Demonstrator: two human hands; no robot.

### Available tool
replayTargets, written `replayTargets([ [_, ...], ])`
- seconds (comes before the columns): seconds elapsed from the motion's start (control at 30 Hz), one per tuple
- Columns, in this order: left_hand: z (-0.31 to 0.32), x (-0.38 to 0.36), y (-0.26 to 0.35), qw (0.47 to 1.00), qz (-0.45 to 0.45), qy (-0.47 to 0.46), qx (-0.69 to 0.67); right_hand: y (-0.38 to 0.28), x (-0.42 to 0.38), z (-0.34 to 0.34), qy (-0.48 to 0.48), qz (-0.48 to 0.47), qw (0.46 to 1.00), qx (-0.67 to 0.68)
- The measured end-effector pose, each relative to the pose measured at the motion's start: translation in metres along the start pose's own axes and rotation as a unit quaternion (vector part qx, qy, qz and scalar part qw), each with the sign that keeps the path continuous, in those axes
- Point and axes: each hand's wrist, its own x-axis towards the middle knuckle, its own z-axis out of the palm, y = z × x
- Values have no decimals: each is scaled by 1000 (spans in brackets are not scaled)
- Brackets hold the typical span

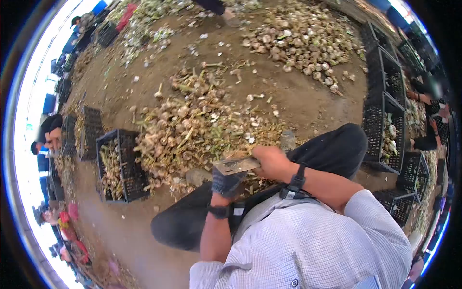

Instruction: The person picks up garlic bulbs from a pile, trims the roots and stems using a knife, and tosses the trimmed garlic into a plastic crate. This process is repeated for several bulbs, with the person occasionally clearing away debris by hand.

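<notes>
My left hand (226,184), in a grey glove, is closed beneath a flat metal blade (236,165); the blade hides most of its fingers and whatever they hold. Bare and wrapped round the blade's right end, my right hand (273,163) lies just right of the glove. Some dry, light-brown plant matter (238,154) shows at the blade's far edge. Beyond both hands spreads a large heap of garlic bulbs with stalks (168,127).
A black crate (134,168) with stalks stands left of the heap. More black crates (383,130) line the right side. Another garlic pile (308,43) lies at the upper right. A co-worker's foot (231,18) is at the top; other people sit at both edges.
</notes>
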Motion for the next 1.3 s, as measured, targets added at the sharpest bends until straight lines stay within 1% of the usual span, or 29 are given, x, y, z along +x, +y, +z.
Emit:
replayTargets([
  [0.03, 10, -4, -5, 978, -118, 4, -170, -1, 4, 0, -33, 19, 999, -8],
  [0.07, 17, -9, -12, 965, -140, 8, -222, 0, 6, -1, -65, 41, 997, -15],
  [0.1, 24, -14, -19, 948, -162, 13, -272, 0, 7, 1, -62, 38, 997, -13],
  [0.17, 24, -16, -18, 956, -160, 32, -243, 4, 8, 7, -59, 27, 998, -7],
  [0.23, 0, -17, 6, 906, -301, 36, -294, 38, 7, 9, -113, 60, 989, -71],
  [0.27, -8, -19, 7, 958, -202, 62, -195, 64, 7, 18, -140, 76, 982, -99],
  [0.3, -25, -12, 24, 949, -184, 100, -235, 115, 8, 52, -209, 151, 960, -109],
  [0.33, -36, -3, 38, 934, -168, 150, -276, 108, 10, 57, -149, 151, 974, -73],
  [0.4, -24, -2, 9, 915, -262, 111, -287, 91, 17, 55, -35, 142, 989, -17],
  [0.43, -17, 3, -4, 904, -302, 80, -292, 69, 21, 41, -5, 145, 986, 79],
  [0.47, -11, 7, -4, 908, -284, 76, -298, 53, 22, 29, -9, 143, 976, 162],
  [0.53, 5, 11, 7, 915, -257, 67, -303, 26, 22, 17, -24, 133, 934, 332],
  [0.57, 13, 18, 11, 906, -263, 37, -331, 17, 23, 11, -43, 140, 926, 349],
  [0.67, 19, 15, 8, 960, -206, -41, -183, 7, 24, 7, -38, 106, 921, 374],
  [0.7, 5, 21, 22, 948, -226, -57, -219, 5, 22, 4, -52, 134, 923, 358],
  [0.77, 36, -9, -25, 967, -213, -24, -136, 19, 21, 15, 0, 104, 923, 369],
  [0.8, 39, -19, -33, 956, -233, -19, -177, 24, 22, 20, 24, 89, 922, 375],
  [0.83, 37, -24, -35, 943, -253, -12, -216, 1, 17, -10, 4, 116, 892, 437],
  [0.87, 36, -28, -37, 895, -291, -15, -337, -2, 19, -13, 5, 125, 912, 390],
  [0.9, 28, -22, -29, 832, -322, -15, -452, -2, 20, -15, 6, 131, 930, 342],
  [0.93, 9, -9, -9, 666, -380, -21, -642, -5, 21, -16, 8, 136, 947, 292],
  [0.97, -11, 4, 12, 457, -450, 2, -767, -11, 21, -17, 10, 94, 962, 257],
  [1.03, 5, 5, -6, 702, -340, -64, -623, -15, 21, -2, 11, 34, 972, 233],
  [1.07, 11, 3, -12, 720, -300, -71, -622, -16, 21, 4, 13, 4, 975, 220],
  [1.1, 12, 5, -12, 736, -260, -77, -621, -17, 20, 5, 50, -38, 972, 224],
  [1.13, 18, -1, -23, 827, -209, -93, -514, -14, 20, 4, 44, -40, 975, 214],
  [1.17, 28, -10, -41, 899, -155, -107, -396, -9, 20, 3, 36, -40, 978, 203],
  [1.27, 34, -20, -41, 847, -252, -67, -464, 7, 16, 6, 22, -17, 984, 175],
  [1.3, 18, -15, -34, 938, -158, -91, -293, 13, 14, 8, 21, -18, 988, 155],
])
